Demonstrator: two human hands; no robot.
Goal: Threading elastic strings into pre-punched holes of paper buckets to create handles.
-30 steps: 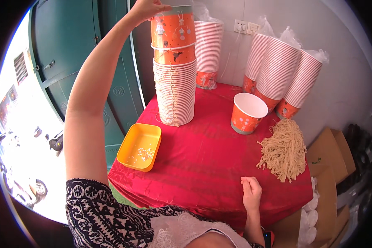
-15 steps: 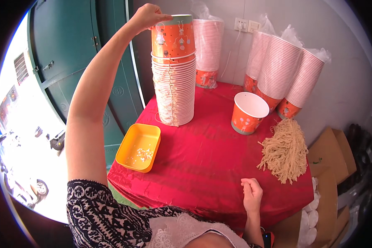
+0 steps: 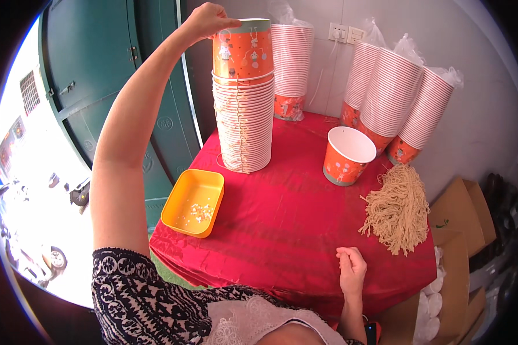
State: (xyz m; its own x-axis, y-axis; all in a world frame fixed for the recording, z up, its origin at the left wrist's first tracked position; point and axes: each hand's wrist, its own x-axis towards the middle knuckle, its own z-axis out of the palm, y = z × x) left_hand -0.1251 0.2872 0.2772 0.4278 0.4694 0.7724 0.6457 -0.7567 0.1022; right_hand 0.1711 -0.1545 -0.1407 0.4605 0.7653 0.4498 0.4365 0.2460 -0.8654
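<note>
My left hand [image 3: 210, 22] reaches up to an upside-down orange paper bucket [image 3: 242, 54], fingers closed on its raised base edge. That bucket tops a tall stack of nested paper buckets [image 3: 252, 123] with white rims, and thin strings hang down the stack's side. My right hand [image 3: 352, 267] hovers by the table's near edge with its fingers curled together; whatever is inside them, if anything, is hidden. Beyond it, a single paper bucket [image 3: 344, 164] stands upright, its white inside showing. Close to that bucket lies a heap of beige strings [image 3: 398, 210].
A yellow plastic tub [image 3: 184, 195] with small white bits sits at the table's left. Plastic-wrapped bucket stacks [image 3: 388, 86] and another wrapped stack [image 3: 292, 63] stand along the wall. The table bears a red cloth [image 3: 288, 230]. Cardboard boxes [image 3: 457, 213] are on the right, a green door [image 3: 92, 63] left.
</note>
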